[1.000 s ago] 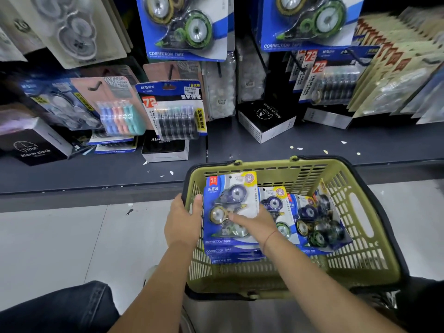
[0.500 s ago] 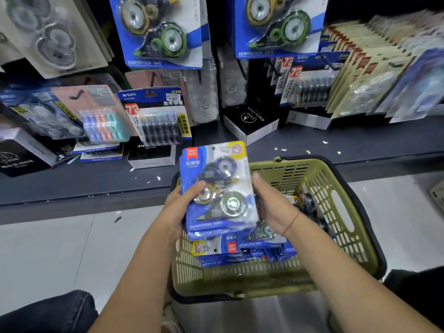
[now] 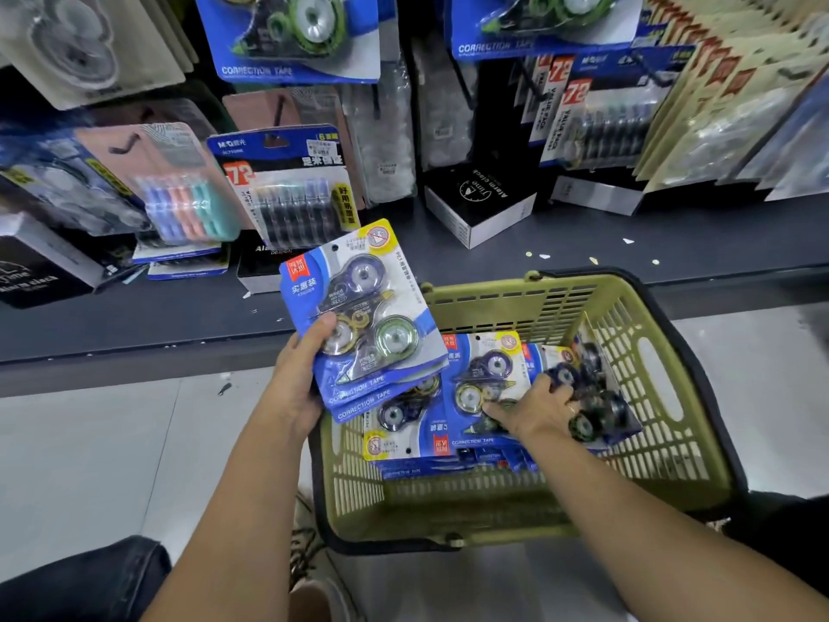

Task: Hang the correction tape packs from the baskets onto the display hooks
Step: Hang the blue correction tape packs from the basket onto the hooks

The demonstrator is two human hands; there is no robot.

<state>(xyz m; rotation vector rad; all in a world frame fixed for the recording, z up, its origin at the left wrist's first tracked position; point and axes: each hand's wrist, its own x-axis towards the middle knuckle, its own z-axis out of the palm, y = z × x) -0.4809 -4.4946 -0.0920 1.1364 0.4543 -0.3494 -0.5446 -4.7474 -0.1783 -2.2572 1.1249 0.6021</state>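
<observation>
**Left hand (image 3: pixel 296 379) holds packs up, right hand (image 3: pixel 534 410) down in the basket (image 3: pixel 448 500)**

The left hand is clamped on a small stack of correction tape packs (image 3: pixel 363 316). Its thumb presses on the clear blister of the front pack and its fingers are hidden behind the cards. At least two printed lower edges show, fanned slightly apart. The stack is tilted, top corner leaning away from the hand, and it hangs over the basket's near-left corner.

The right hand is well apart from the left, lower down and inside the green basket. It lies on the loose packs (image 3: pixel 484 374) there, the thumb stretched flat along one pack's face and the fingers bent over the dark dispensers just beyond. Whether it has a pack pinched or only rests on them cannot be told.

Beyond both hands runs a dark shelf (image 3: pixel 134 325). Above it, further blue correction tape cards (image 3: pixel 296 33) hang on the display.
</observation>
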